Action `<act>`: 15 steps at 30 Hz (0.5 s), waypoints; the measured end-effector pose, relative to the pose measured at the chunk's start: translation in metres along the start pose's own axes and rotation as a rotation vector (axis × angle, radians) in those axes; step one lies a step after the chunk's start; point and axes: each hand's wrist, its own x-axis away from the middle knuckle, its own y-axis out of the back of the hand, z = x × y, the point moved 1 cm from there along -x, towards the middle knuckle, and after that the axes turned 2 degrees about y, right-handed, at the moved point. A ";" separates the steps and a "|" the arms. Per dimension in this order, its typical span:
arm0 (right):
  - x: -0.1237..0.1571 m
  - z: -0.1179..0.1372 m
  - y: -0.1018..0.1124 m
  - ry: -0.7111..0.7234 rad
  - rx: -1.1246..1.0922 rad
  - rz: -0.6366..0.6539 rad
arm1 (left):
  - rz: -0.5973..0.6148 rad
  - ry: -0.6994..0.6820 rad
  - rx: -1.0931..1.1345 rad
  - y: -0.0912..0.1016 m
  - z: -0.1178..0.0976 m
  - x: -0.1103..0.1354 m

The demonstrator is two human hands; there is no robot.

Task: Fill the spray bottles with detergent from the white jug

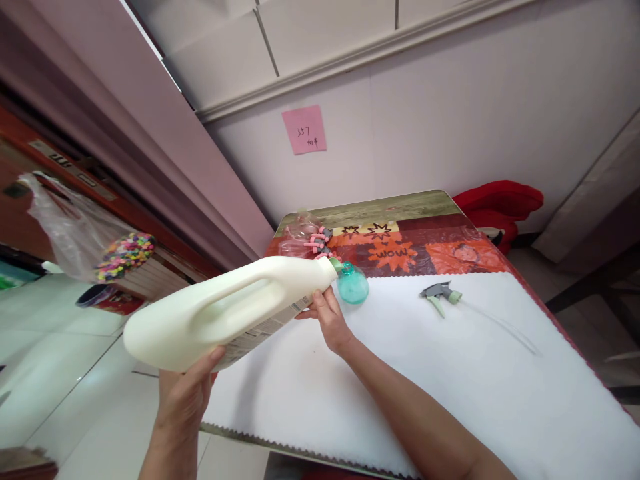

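A large cream-coloured jug (220, 300) with a moulded handle is tilted, its green spout down to the right. My left hand (193, 380) grips its lower end from beneath, thumb on the label side. Close to the neck, my right hand (327, 317) supports it with thumb and fingers. The spout is at the mouth of a small round teal bottle (353, 287) standing on the white mat; whether they touch, and whether liquid flows, I cannot tell. To the right lies a grey and green spray trigger (440, 297) with a long clear tube (500, 325).
The white mat (310, 407) covers most of the patterned table (415, 233). A clear bag with pink and grey pieces (317, 241) lies at the back left. A red object (500, 200) stands behind the right corner. At left hangs a plastic bag (65, 220).
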 end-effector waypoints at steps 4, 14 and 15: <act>-0.001 -0.001 0.001 0.002 -0.001 -0.001 | -0.025 0.007 -0.011 0.000 0.000 0.000; -0.001 -0.002 0.001 0.002 -0.001 0.001 | -0.044 0.027 -0.037 -0.001 0.001 -0.001; -0.001 -0.002 0.001 0.002 0.001 0.000 | -0.045 0.027 -0.037 -0.001 0.001 -0.001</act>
